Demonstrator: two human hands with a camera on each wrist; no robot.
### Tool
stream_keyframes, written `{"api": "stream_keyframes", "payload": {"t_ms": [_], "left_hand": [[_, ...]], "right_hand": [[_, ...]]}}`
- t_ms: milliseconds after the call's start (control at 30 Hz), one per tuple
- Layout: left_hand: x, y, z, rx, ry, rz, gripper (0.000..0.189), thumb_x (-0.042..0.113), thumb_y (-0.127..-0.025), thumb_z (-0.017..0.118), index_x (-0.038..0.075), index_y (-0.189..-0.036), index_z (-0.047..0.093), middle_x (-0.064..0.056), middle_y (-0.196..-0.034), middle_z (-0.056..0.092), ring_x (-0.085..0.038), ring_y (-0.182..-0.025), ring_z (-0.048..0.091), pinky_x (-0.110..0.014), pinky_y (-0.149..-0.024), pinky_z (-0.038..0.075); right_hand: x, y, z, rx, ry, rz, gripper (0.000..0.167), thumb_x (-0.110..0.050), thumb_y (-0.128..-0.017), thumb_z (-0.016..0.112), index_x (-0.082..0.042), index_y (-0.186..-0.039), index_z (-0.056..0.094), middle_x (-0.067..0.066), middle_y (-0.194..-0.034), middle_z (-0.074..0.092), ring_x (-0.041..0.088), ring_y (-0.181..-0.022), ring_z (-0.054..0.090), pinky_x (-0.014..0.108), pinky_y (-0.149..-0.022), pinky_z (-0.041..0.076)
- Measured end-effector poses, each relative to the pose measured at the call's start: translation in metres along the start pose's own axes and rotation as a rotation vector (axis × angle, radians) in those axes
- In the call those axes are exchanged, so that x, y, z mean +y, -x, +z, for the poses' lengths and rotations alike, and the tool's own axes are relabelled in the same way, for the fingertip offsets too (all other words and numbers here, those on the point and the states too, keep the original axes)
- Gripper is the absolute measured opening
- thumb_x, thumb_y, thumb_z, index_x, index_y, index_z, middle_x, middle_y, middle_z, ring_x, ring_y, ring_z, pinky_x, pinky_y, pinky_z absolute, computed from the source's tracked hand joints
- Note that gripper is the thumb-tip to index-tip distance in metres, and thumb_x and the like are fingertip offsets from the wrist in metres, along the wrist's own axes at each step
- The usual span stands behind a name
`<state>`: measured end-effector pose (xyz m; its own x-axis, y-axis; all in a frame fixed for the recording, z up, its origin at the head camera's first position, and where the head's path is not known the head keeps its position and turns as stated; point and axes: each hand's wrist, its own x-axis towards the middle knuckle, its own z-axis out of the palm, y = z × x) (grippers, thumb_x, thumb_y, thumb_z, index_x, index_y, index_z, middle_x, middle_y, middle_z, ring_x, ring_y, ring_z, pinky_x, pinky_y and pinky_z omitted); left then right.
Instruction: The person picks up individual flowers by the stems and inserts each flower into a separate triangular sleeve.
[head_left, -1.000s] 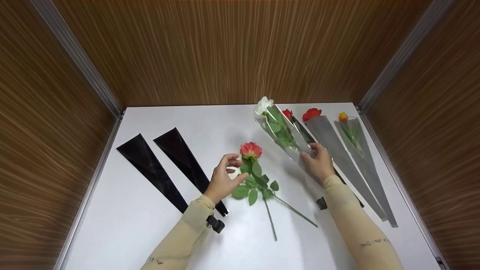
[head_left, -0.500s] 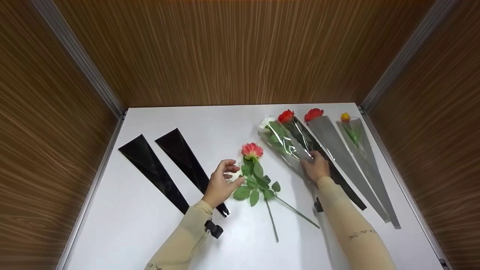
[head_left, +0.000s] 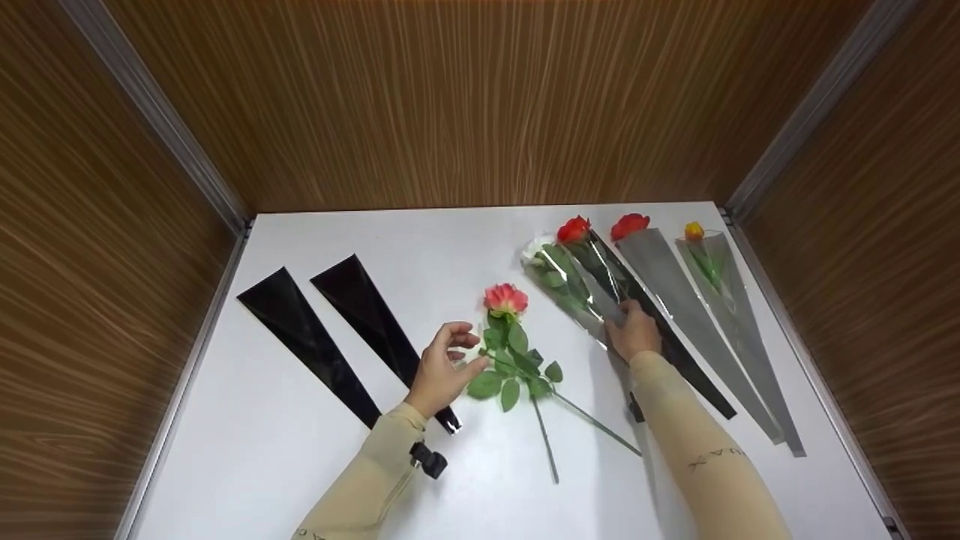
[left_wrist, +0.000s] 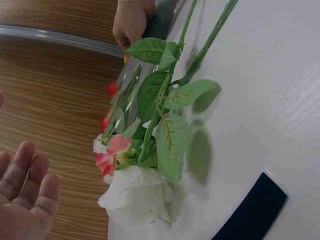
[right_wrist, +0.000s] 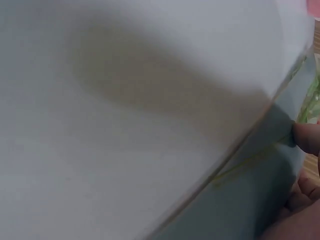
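My right hand (head_left: 636,330) holds the lower part of a clear-and-grey flower sleeve with a white rose (head_left: 555,277) in it, which lies on the table. In the right wrist view, the thumb (right_wrist: 306,136) is on the sleeve (right_wrist: 250,170) near its edge, with the other fingers curled beside it. My left hand (head_left: 442,371) hovers with loosely bent fingers and nothing in them, left of a loose pink rose (head_left: 506,298) with leafy stems. A loose white rose (left_wrist: 137,195) shows in the left wrist view; my left hand mostly hides it from the head camera.
Two black sleeves (head_left: 307,345) lie flat on the left. Right of the white rose lie a red rose (head_left: 574,229) in a black sleeve, a red flower (head_left: 630,225) in a grey sleeve and a yellow tulip (head_left: 694,230) in a clear-and-grey sleeve. Wood-grain panels (head_left: 480,105) enclose the table.
My right hand has lowered the sleeved white rose onto the table, its bloom coming down beside the red rose, which was partly covered before. My left hand has hardly moved.
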<state>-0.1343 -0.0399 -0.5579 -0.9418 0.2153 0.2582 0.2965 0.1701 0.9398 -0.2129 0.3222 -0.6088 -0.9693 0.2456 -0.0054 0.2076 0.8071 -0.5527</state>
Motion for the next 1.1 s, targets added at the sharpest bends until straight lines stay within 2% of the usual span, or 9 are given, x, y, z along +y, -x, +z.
{"api": "stream_keyframes", "payload": {"t_ms": [67,200,400,567,667,733,800,900,1100], "left_hand": [[0.000,0.000,0.000,0.001,-0.002,-0.002,0.046,0.017,-0.084,0.076,0.009,-0.122,0.051,-0.003,-0.108,0.063,-0.029,-0.105,0.058,-0.048,-0.086,0.047],[0.001,0.000,0.000,-0.002,0.013,0.005,0.046,0.017,-0.084,0.076,0.008,-0.122,0.052,-0.007,-0.109,0.063,-0.030,-0.106,0.058,-0.052,-0.087,0.046],[0.000,0.003,0.000,-0.005,0.005,0.014,0.045,0.018,-0.085,0.075,0.008,-0.122,0.052,-0.005,-0.109,0.062,-0.026,-0.106,0.058,-0.051,-0.087,0.046],[0.004,0.004,0.000,0.005,0.013,0.004,0.045,0.011,-0.084,0.075,0.005,-0.122,0.052,-0.010,-0.110,0.063,-0.029,-0.106,0.058,-0.053,-0.087,0.045],[0.012,0.005,-0.001,0.007,0.027,0.003,0.044,0.004,-0.084,0.074,0.000,-0.122,0.051,-0.017,-0.110,0.062,-0.038,-0.107,0.057,-0.058,-0.087,0.043],[0.021,0.006,-0.003,0.003,0.029,0.001,0.043,0.002,-0.084,0.073,-0.003,-0.121,0.051,-0.018,-0.109,0.062,-0.040,-0.107,0.056,-0.060,-0.087,0.043],[0.023,0.006,-0.005,0.002,0.022,-0.001,0.042,0.002,-0.085,0.072,-0.005,-0.121,0.051,-0.021,-0.109,0.061,-0.043,-0.107,0.055,-0.060,-0.087,0.043],[0.018,0.007,-0.009,0.021,0.016,-0.001,0.042,0.006,-0.086,0.072,-0.004,-0.120,0.052,-0.021,-0.109,0.062,-0.040,-0.106,0.057,-0.058,-0.087,0.044],[-0.005,0.008,-0.021,0.112,-0.018,-0.014,0.036,0.010,-0.087,0.072,0.001,-0.117,0.055,-0.017,-0.105,0.065,-0.031,-0.100,0.062,-0.049,-0.082,0.049]], "right_hand": [[0.001,-0.001,0.001,0.002,0.015,-0.024,0.042,-0.021,-0.090,0.064,-0.001,-0.124,0.051,0.029,-0.119,0.059,0.046,-0.109,0.056,0.056,-0.090,0.042],[0.004,-0.004,0.003,0.052,0.057,-0.095,0.038,-0.017,-0.087,0.069,0.001,-0.118,0.059,0.028,-0.112,0.060,0.046,-0.107,0.055,0.056,-0.090,0.042],[0.008,-0.005,0.006,0.135,0.132,-0.174,0.032,-0.018,-0.085,0.072,-0.004,-0.113,0.068,0.027,-0.103,0.060,0.047,-0.099,0.054,0.057,-0.084,0.042],[0.006,-0.004,0.005,0.132,0.165,-0.182,0.032,-0.018,-0.084,0.073,-0.006,-0.113,0.069,0.028,-0.103,0.059,0.047,-0.097,0.053,0.057,-0.083,0.043],[0.005,-0.004,0.004,0.111,0.168,-0.172,0.034,-0.017,-0.084,0.072,-0.007,-0.116,0.069,0.028,-0.105,0.058,0.047,-0.099,0.054,0.057,-0.084,0.043],[0.005,-0.004,0.004,0.101,0.162,-0.163,0.035,-0.017,-0.084,0.072,-0.008,-0.118,0.068,0.028,-0.105,0.058,0.047,-0.100,0.054,0.057,-0.085,0.043],[0.005,-0.004,0.004,0.100,0.145,-0.157,0.036,-0.018,-0.085,0.072,-0.008,-0.120,0.067,0.027,-0.105,0.058,0.046,-0.100,0.055,0.057,-0.085,0.043],[0.004,-0.003,0.003,0.111,0.113,-0.155,0.037,-0.021,-0.086,0.073,-0.009,-0.120,0.065,0.024,-0.105,0.057,0.045,-0.099,0.056,0.056,-0.085,0.043],[0.000,-0.002,-0.006,0.142,0.038,-0.196,0.036,-0.014,-0.086,0.071,-0.008,-0.120,0.063,0.020,-0.103,0.057,0.040,-0.096,0.056,0.054,-0.084,0.043]]}}
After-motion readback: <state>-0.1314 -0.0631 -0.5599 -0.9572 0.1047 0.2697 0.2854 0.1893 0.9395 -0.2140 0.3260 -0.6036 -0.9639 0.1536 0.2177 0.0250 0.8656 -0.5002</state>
